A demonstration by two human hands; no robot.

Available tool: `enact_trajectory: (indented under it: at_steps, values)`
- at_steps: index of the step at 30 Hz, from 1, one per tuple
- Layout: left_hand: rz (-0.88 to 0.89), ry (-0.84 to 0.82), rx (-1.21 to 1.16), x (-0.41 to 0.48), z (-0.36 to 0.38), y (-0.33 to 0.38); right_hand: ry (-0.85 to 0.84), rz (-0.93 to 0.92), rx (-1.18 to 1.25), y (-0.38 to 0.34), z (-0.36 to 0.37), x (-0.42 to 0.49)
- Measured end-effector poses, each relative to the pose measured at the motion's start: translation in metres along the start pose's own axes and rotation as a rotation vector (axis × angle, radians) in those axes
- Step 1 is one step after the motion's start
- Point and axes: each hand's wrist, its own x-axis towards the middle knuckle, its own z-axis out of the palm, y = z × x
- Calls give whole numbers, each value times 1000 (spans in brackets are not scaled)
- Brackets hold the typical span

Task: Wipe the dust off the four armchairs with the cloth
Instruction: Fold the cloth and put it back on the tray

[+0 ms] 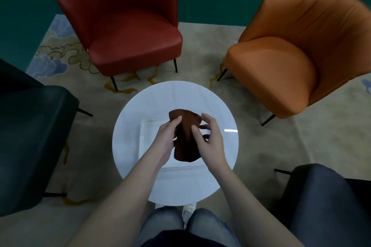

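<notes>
Cloth (pixel 186 146), brown and crumpled, is hanging lengthwise between the two hands, its top edge rising just past the fingertips and its lower end drooping down beside the wrists. The left hand (pixel 165 136) is gripping the cloth's left side, with its fingers curling onto the upper edge. The right hand (pixel 209 142) is pinching the right side, its thumb lying across the front of the fabric and its fingers bending round behind.

Directly under both hands a white tray (pixel 145 138) is sitting on a round white table (pixel 128 146). The cloth's lower end may be brushing the tray, though the overhead view does not settle it.

Beyond the left hand, across the table, a red armchair (pixel 128 26) is facing inward. Beyond the right hand and off to its right, an orange armchair (pixel 291 56) is doing the same. Well out to the left of the left hand a dark green armchair (pixel 30 136) is filling that edge of the view. Close beside the right forearm a dark grey armchair (pixel 321 196) is showing.

All four are standing on a pale rug (pixel 200 46) patterned with blue clouds and ochre lines. Below the forearms, knees in blue jeans (pixel 160 220) and a white shoe (pixel 187 212) are showing by the table's near rim.
</notes>
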Motion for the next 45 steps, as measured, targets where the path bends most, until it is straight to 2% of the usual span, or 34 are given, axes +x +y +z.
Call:
enact_trajectory:
  at_steps: [3,7,12,19,23,25,30,32,36,39,42,45]
  values:
    - [-3,-50,-25,3,0,2,-3,188,61,2,-9,9]
    - [47,-129,-9,4,0,6,-234,470,337,4,-15,20]
    - [101,-139,62,1,-5,6,-251,397,440,0,-17,23]
    - [138,176,-4,-4,3,8,-250,337,284,-6,-11,12]
    - [95,253,22,-6,5,7,-299,255,300,-6,-13,8]
    - [60,234,29,-5,4,5,-300,235,299,-5,-14,8]
    - [-14,39,-34,-5,-2,-5,-197,209,355,-4,-16,10]
    - [2,53,-15,-5,-5,-9,-181,197,335,-2,-17,11]
    - [109,195,118,-3,-4,-10,-134,201,262,2,-17,13]
    - [125,221,128,-2,-1,-7,-137,270,272,4,-18,13]
    - [95,152,-3,-4,-3,-5,-197,386,386,5,-23,15]
    - [67,97,-29,-7,-6,-5,-294,526,537,9,-27,21]
